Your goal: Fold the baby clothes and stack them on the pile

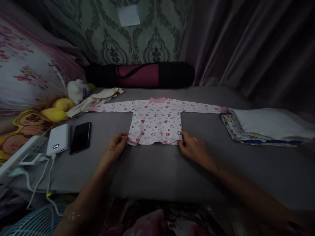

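A small long-sleeved shirt (156, 121), white with pink hearts and pink collar and cuffs, lies spread flat on the grey bed surface (152, 173). Both sleeves stretch straight out to the sides. My left hand (118, 144) pinches the bottom left corner of the hem. At the bottom right corner, my right hand (190, 146) grips the hem between thumb and fingers. The right cuff reaches a stack of folded cloths (268, 124); the left cuff lies by a crumpled light-coloured garment (105, 95).
Left of the shirt are a black phone (80, 137), a white power bank (58, 139) with cables, and a power strip (24, 154). Soft toys (60, 109) and a floral pillow (27, 68) sit behind them. A black and maroon long bag (140, 75) lies along the wall.
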`<state>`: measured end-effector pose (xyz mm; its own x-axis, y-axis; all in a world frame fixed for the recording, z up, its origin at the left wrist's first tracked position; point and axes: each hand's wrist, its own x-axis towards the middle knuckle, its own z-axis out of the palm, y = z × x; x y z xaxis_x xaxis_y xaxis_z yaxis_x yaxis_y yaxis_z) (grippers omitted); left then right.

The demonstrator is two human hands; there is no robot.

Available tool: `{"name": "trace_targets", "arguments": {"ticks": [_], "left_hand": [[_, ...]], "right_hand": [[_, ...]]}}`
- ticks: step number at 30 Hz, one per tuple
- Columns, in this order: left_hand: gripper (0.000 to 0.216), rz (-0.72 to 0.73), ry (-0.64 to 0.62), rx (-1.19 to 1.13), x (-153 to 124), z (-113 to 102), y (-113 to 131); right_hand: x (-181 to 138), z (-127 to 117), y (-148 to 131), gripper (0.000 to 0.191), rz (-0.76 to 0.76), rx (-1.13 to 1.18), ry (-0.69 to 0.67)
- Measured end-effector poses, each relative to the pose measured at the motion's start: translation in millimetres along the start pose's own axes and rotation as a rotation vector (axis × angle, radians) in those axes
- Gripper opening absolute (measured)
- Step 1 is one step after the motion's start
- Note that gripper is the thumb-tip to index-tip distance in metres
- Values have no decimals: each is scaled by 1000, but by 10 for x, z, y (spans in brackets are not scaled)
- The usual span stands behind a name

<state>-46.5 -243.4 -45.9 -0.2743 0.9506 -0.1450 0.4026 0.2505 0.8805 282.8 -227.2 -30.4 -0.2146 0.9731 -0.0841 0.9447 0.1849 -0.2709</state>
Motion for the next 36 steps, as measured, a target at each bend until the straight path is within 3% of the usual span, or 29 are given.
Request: {"name": "trace_targets", "arguments": {"ticks": [6, 13, 20, 26, 28, 32, 36], "left_hand": [[62, -15, -57, -261, -53, 102, 64], [59, 40, -60, -204, -42, 36, 35], [51, 53, -50, 101, 132, 85, 51], [45, 166, 49, 606, 135, -201, 41], [43, 169, 29, 747, 110, -275, 9], [47, 201, -40, 833, 79, -308, -51], [53, 374, -92, 827, 118, -335, -144]], "right_hand": [[36, 53, -24, 43, 29, -104, -37], [61, 85, 12, 46, 65, -15, -66], [61, 62, -70, 44, 76, -36, -57], [69, -76, 67, 50, 35, -104, -86], [62, -106, 84, 47, 21, -146, -98], [62, -118, 57, 46, -32, -239, -91], [60, -115, 42, 41, -129, -303, -85]]}}
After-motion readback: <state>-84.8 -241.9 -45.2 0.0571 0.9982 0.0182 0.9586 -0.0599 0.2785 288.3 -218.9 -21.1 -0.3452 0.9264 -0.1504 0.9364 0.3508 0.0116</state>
